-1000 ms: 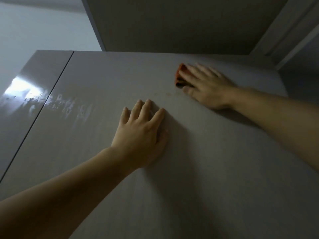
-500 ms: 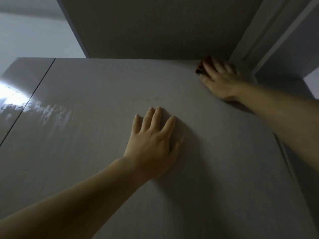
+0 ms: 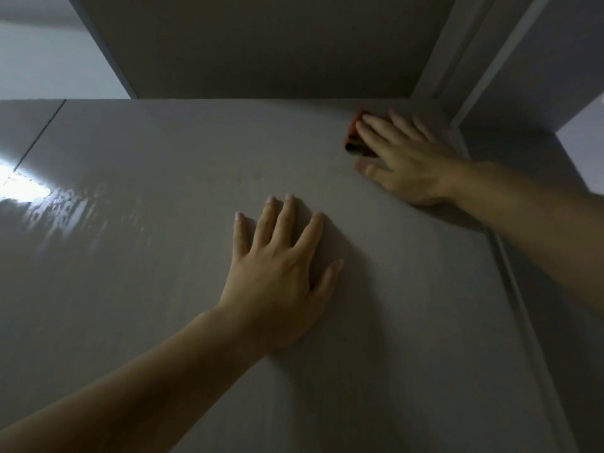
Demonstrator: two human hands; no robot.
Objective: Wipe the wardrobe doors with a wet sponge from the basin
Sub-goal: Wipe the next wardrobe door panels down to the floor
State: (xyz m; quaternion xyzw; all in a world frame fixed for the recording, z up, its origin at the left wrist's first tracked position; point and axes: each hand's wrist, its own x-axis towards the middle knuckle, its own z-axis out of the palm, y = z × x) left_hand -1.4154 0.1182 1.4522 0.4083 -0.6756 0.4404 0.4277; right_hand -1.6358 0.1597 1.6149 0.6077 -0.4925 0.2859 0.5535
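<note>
I look up along a pale grey wardrobe door (image 3: pixel 163 305). My right hand (image 3: pixel 405 161) lies flat over an orange sponge (image 3: pixel 353 138) and presses it against the door near its top right corner; only the sponge's left edge shows past my fingers. My left hand (image 3: pixel 281 273) rests flat on the middle of the same door with its fingers spread and holds nothing. A wet, shiny streak (image 3: pixel 62 210) glints on the door's left part.
A seam (image 3: pixel 39 135) separates this door from the neighbouring door at the far left. Above the doors a dark overhang (image 3: pixel 261 44) juts out. A door frame or trim (image 3: pixel 474 60) runs along the right edge, close to my right hand.
My right hand slid the sponge from the upper middle of the door rightward to the top right corner, then slightly down. My left hand stayed planted on the door.
</note>
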